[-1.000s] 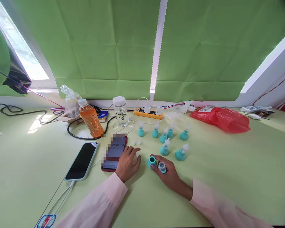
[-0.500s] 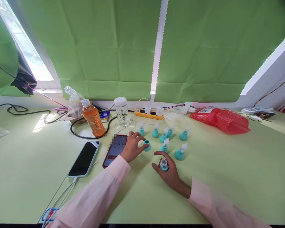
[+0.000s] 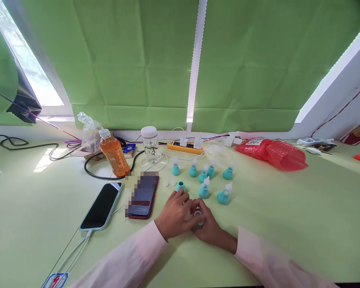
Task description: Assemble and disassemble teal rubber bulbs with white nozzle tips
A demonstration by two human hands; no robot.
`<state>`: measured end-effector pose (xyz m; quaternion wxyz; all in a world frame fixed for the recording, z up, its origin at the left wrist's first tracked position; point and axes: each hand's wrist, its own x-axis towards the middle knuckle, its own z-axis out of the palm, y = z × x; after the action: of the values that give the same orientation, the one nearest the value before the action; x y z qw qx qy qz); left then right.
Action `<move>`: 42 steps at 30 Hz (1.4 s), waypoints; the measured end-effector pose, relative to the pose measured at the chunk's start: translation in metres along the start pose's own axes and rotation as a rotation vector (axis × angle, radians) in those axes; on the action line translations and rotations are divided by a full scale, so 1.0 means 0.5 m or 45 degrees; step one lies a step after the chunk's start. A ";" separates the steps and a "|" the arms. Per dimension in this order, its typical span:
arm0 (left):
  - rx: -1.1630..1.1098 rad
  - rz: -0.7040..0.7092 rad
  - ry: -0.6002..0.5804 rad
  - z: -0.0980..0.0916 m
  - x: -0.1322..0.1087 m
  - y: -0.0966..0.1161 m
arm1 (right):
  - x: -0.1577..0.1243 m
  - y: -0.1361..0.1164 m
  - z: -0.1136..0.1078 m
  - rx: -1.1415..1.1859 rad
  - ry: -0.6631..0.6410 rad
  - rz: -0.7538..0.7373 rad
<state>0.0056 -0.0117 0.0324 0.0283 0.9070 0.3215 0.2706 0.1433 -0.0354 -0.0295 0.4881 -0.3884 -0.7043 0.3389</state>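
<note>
My right hand [image 3: 209,227] is closed round a small teal squeeze bulb, mostly hidden, whose clear plastic collar [image 3: 198,214] shows between the hands. My left hand [image 3: 177,212] is against it from the other side, fingers curled and thumb lying across the front of the collar. What the left fingertips pinch is hidden. Just beyond the left knuckles stands a teal bulb [image 3: 181,185] with an open mouth and no tip. Behind the hands stand several teal bulbs with clear tips, including a near one [image 3: 223,197] and another [image 3: 203,191]. Two small white discs [image 3: 169,183] lie left of the open bulb.
Left of my hands lie a red-cased phone [image 3: 144,195] and a phone charging by cable [image 3: 101,207]. Farther back stand an orange drink bottle [image 3: 114,154], a clear jar [image 3: 150,146] and a yellow power strip [image 3: 185,147]. A red bubble-wrap bag [image 3: 273,153] lies back right.
My left hand has let go of the open teal bulb, which now stands on the table, and has moved right and nearer to meet my right hand. The right fingers have closed in.
</note>
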 end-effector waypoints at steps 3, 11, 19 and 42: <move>0.004 0.031 -0.114 0.019 -0.011 0.022 | 0.000 -0.014 -0.003 -0.037 -0.117 -0.024; -0.001 -0.226 -0.117 0.042 -0.022 0.006 | 0.002 -0.010 -0.003 -0.286 -0.115 -0.024; -0.583 -0.352 -0.218 0.037 -0.024 0.002 | -0.008 -0.010 0.000 -0.299 -0.268 -0.101; -0.124 -0.721 0.017 -0.061 -0.013 -0.114 | -0.011 -0.041 -0.023 -0.207 -0.231 -0.137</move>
<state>-0.0464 0.0259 0.0425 0.1441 0.7768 0.5490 0.2728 0.1509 -0.0488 -0.0110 0.4067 -0.3563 -0.7905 0.2877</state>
